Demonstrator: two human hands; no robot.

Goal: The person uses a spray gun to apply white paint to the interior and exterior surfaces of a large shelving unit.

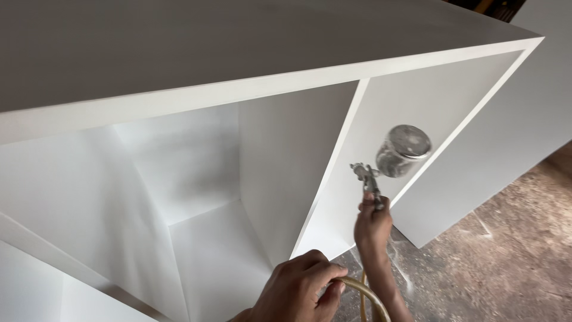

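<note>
White cabinet (286, 89) fills most of the frame, upper left to upper right: flat top, thick front edge running diagonally, open compartments below w/ an upright divider panel (286, 173) near centre. A separate white panel (512, 119) leans at far right. Dusty brown floor (506, 256), speckled w/ white overspray, takes the lower right corner.

Left hand (301, 289), bottom centre, fingers curled together & wrapped around a yellowish air hose (372, 298); the hose loops beside it toward the bottom edge.

Right hand (372, 223), just right of centre, lower half of frame, fist clamped on the handle of a spray gun (369, 179). Gun sits in front of the right-hand compartment, nozzle end toward the divider's front edge. Its paint cup (404, 150), metal, smeared w/ white, tilts up & right above the gun body, centre-right of frame. Can't tell if the trigger finger is pressed.
</note>
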